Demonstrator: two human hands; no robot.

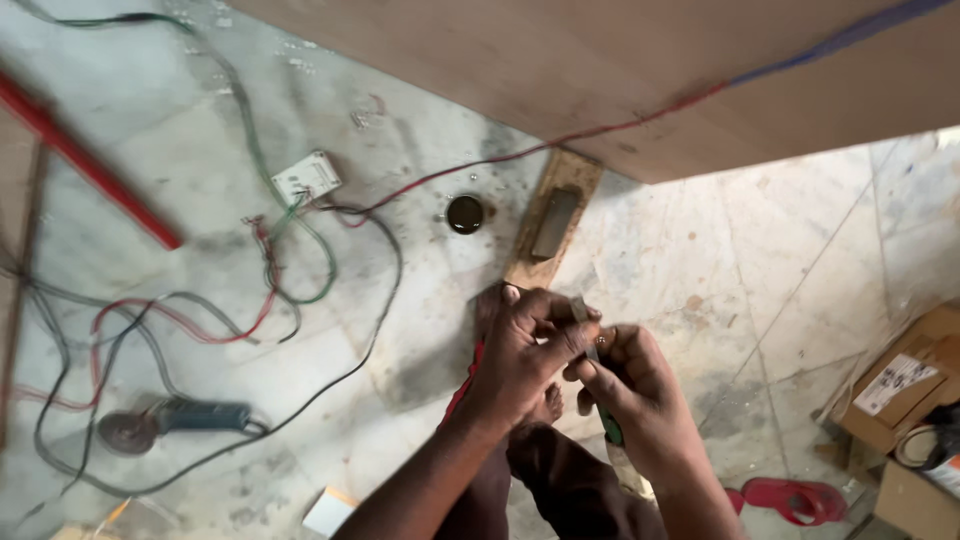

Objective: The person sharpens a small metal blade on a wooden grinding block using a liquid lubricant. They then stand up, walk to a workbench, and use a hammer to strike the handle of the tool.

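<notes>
While both hands meet above the marble floor [200, 160], the left hand [525, 350] pinches a small grey metal piece [583, 312] between thumb and fingertips, closed on it. The right hand [630, 385] is wrapped shut around a green-handled tool [608, 425], whose tip meets the piece; the tip itself is hidden by the fingers, so its seating cannot be confirmed. In my judgement, the work is best done with the piece held still and square to the tool, pressure kept in line with the shaft, wrists close together. Slippage toward the left fingers is the main risk. Noted nearby: a wooden block [553, 218] with a slot, a white switch plate [306, 176] with loose wires [290, 250], an angle grinder [165, 422], and a plywood sheet [620, 70].
</notes>
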